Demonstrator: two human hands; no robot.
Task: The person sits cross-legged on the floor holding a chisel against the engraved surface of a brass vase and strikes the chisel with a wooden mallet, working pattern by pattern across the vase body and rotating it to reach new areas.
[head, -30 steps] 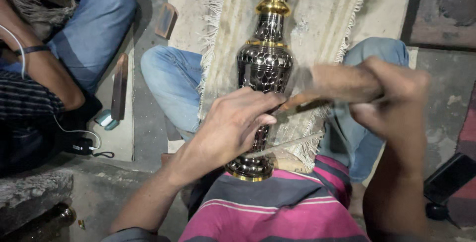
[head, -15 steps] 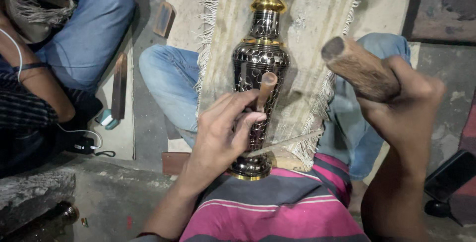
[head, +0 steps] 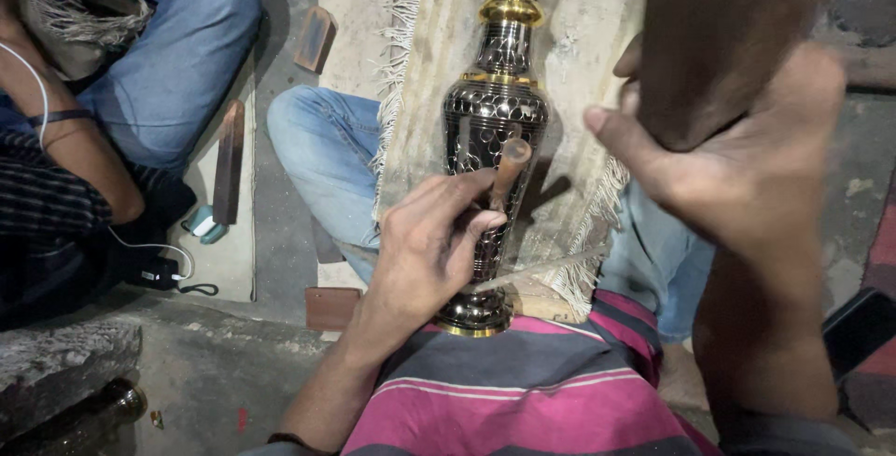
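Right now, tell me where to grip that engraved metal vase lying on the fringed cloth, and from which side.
Probably grip the engraved metal vase at its narrow neck just below the gold band, coming from above. It lies lengthwise on the fringed cloth, the neck is its slimmest bare part, and the left hand with its punch already covers the lower body.

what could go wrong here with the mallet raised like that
The right hand holds the wooden mallet high above the punch, whose top is small: a skewed blow may hit the left hand gripping it. The vase lies loose on the fringed cloth, so it might roll and spoil the engraving.
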